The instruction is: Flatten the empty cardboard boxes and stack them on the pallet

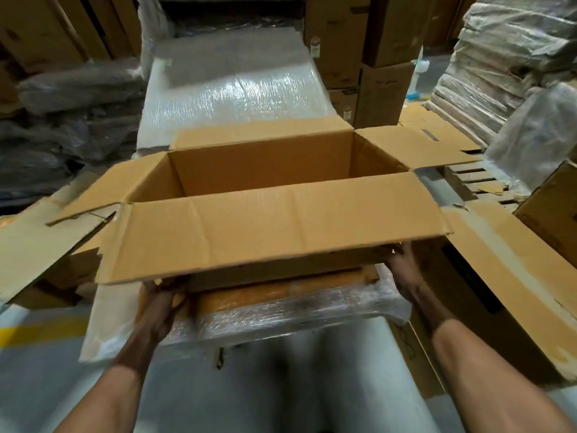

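your left hand [159, 303] and right hand [402, 268] held the open box [259, 170] by its near wall, fingertips hidden under the flap. box upright, flaps out, over a wrapped bundle [281, 310].

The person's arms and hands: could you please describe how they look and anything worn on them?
The left forearm and right forearm are bare, with no sleeves in view. The left hand and right hand show no gloves, watch or bands; fingertips are hidden under the brown cardboard box's flap.
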Demonstrator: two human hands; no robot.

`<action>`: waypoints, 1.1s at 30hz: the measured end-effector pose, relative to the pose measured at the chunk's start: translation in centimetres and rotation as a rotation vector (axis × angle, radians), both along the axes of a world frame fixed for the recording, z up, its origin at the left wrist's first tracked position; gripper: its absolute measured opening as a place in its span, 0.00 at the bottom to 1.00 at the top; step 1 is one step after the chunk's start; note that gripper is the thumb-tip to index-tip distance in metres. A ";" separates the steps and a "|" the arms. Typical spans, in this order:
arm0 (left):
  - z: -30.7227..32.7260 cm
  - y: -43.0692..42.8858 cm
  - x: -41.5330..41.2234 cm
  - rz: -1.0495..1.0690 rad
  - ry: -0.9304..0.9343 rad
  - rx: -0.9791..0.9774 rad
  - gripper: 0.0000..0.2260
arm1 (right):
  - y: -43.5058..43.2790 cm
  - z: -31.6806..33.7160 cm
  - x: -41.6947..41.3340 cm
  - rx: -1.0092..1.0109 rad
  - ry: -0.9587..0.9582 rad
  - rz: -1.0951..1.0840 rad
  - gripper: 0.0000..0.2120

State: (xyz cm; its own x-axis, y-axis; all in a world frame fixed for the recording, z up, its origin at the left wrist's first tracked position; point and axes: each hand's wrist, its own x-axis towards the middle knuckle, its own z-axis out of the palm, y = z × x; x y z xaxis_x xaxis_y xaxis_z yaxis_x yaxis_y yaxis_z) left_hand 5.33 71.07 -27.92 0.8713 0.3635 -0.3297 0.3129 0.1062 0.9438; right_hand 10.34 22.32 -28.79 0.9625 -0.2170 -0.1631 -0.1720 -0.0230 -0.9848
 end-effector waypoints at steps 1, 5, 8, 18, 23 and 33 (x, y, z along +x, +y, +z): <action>1.6 -0.3 0.1 0.031 -0.020 -0.024 0.23 | 0.4 1.4 -0.1 0.031 -0.012 -0.014 0.27; 4.3 0.3 0.4 0.106 -0.071 -0.012 0.24 | 0.9 4.7 0.0 -0.012 -0.015 0.002 0.29; 6.7 0.6 -0.1 0.117 -0.106 0.004 0.25 | 1.1 6.8 0.2 -0.112 -0.028 -0.013 0.30; 14.5 3.1 -0.1 0.108 -0.041 0.319 0.30 | 2.2 13.8 3.6 -0.458 0.032 -0.010 0.35; 15.1 3.3 -0.8 0.001 0.071 0.370 0.26 | 2.8 13.5 4.1 -0.582 0.036 -0.025 0.38; 8.7 2.7 -6.2 0.096 -0.154 0.195 0.34 | 4.3 6.2 -2.2 0.088 -0.115 -0.080 0.50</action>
State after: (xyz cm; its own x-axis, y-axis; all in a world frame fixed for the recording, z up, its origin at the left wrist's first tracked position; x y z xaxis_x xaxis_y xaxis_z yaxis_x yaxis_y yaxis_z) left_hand -0.87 73.81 -19.24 0.8642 0.4908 -0.1111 0.1608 -0.0601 0.9852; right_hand 8.09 26.60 -22.58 0.9562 -0.2830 -0.0749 -0.0562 0.0738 -0.9957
